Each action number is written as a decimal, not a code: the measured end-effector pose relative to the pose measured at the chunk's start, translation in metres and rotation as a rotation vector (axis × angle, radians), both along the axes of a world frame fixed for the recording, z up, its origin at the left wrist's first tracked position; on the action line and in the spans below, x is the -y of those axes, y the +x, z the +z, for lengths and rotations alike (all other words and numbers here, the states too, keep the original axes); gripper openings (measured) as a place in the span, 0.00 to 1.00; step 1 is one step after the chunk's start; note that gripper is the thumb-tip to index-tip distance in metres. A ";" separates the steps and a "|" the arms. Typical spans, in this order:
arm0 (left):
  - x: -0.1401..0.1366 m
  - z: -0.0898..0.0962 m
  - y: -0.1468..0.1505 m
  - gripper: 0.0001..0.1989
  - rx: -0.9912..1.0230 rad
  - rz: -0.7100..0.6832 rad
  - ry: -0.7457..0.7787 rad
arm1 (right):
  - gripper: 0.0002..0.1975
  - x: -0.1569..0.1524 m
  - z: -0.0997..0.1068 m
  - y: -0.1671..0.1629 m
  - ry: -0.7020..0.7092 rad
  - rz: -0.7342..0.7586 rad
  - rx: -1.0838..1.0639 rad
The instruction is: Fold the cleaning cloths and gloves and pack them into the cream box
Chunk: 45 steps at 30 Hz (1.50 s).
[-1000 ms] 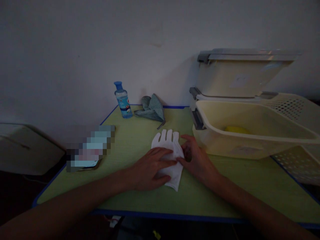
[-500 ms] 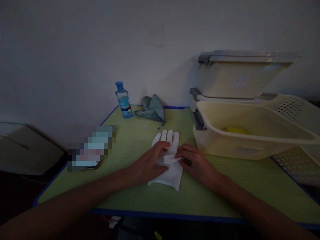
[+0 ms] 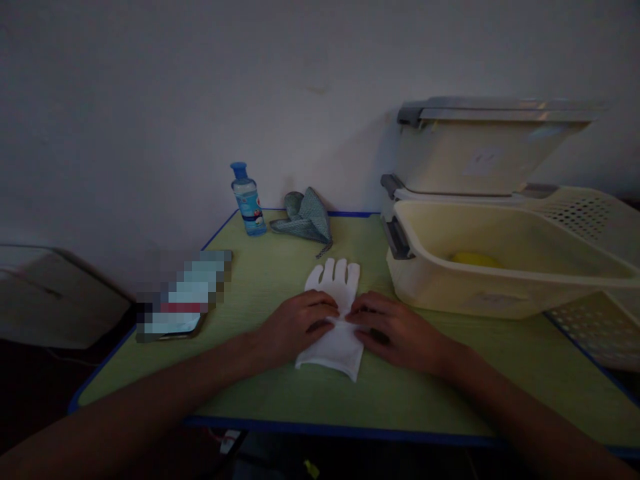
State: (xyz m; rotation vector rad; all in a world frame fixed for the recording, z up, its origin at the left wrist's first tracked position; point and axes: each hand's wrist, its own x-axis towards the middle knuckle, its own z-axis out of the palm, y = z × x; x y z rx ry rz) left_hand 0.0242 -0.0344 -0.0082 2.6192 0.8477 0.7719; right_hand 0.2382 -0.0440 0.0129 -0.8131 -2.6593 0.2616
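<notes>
White cotton glove [image 3: 334,319] lies flat on the green table [image 3: 260,393], fingers pointing away from the person. Both hands rest on its middle, palms down, fingers pressed flat on the cloth rather than pinching it: the left hand [image 3: 295,325] on its left edge, the right hand [image 3: 395,328] on its right, seemingly to pin and smooth it. Beyond the fingertips sits a grey-green cloth [image 3: 304,218] and a small blue bottle [image 3: 247,199]; right of the right hand stands a cream plastic bin [image 3: 500,283].
</notes>
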 end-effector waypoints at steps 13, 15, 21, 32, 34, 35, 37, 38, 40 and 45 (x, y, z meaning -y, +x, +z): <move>0.001 -0.001 0.002 0.06 0.127 -0.022 0.053 | 0.07 -0.001 -0.005 -0.005 0.007 -0.102 -0.069; 0.002 -0.001 0.003 0.06 0.123 -0.018 0.052 | 0.07 -0.001 -0.006 -0.004 0.001 -0.094 -0.078; 0.002 -0.001 0.003 0.08 0.027 -0.022 0.056 | 0.07 -0.002 -0.006 -0.004 0.001 -0.074 -0.099; -0.001 0.003 -0.001 0.10 -0.129 -0.026 0.275 | 0.07 -0.001 -0.011 -0.007 0.128 -0.059 -0.052; -0.003 0.003 -0.002 0.11 -0.163 -0.031 0.256 | 0.07 -0.001 -0.010 -0.008 0.122 -0.053 -0.018; -0.004 0.003 -0.003 0.10 -0.165 -0.042 0.237 | 0.07 0.000 -0.009 -0.007 0.125 -0.048 -0.005; -0.006 0.004 -0.004 0.10 -0.149 -0.075 0.205 | 0.07 0.002 -0.006 -0.007 0.156 -0.018 0.001; -0.007 0.005 -0.004 0.10 -0.145 -0.092 0.198 | 0.07 0.004 -0.004 -0.006 0.179 0.017 0.001; -0.009 0.006 -0.007 0.11 -0.163 -0.139 0.211 | 0.08 0.007 0.000 -0.005 0.214 0.117 0.014; -0.012 0.009 -0.012 0.11 -0.244 -0.269 0.299 | 0.14 0.011 0.005 -0.002 0.242 0.251 0.109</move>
